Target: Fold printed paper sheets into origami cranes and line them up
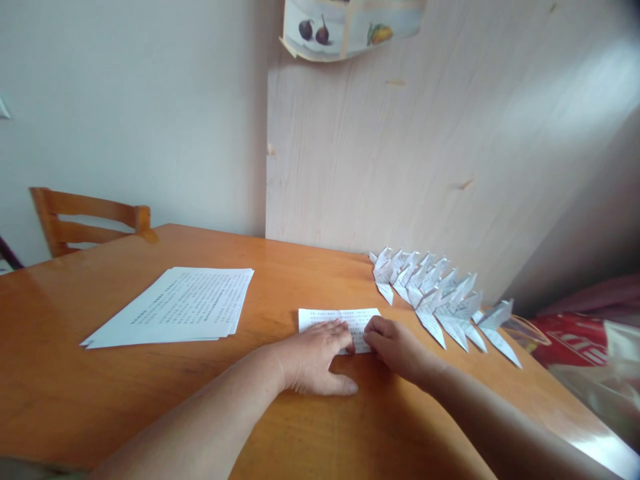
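Observation:
A folded sheet of printed paper (pixel 345 314) lies flat on the wooden table in front of me, its long side running left to right. My left hand (pixel 316 360) rests flat on the left and middle part of this sheet, fingers stretched out and thumb spread toward me on the wood. At the sheet's right edge, my right hand (pixel 395 345) is closed with curled fingers, thumb and forefinger against the paper. Both hands hide parts of the sheet's near side.
A stack of printed sheets (pixel 175 307) lies on the table (pixel 280 427) at left. Several folded paper pieces (pixel 430 287) stand in rows at right. A red bag (pixel 575 347) sits beyond the right edge, a wooden chair (pixel 95 207) behind the left side.

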Action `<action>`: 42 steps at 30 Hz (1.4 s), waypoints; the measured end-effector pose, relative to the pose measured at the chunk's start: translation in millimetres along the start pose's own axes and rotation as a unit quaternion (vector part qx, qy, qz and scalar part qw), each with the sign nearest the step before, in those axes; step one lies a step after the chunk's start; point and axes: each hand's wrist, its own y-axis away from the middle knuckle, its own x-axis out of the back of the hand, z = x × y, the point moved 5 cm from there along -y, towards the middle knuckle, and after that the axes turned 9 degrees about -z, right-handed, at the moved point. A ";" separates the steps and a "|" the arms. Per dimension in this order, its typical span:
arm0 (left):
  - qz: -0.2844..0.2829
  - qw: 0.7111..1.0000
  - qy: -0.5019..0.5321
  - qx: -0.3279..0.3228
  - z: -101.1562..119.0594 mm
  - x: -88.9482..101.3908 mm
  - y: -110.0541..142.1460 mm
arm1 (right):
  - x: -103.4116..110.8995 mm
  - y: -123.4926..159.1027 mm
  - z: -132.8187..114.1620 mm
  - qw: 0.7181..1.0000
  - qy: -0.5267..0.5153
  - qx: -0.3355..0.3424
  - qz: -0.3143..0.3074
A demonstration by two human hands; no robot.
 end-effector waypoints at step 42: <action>-0.024 0.988 0.004 0.155 -53.9 28.7 17.6 | -12.2 -28.3 -14.9 0.969 0.156 -0.077 -0.174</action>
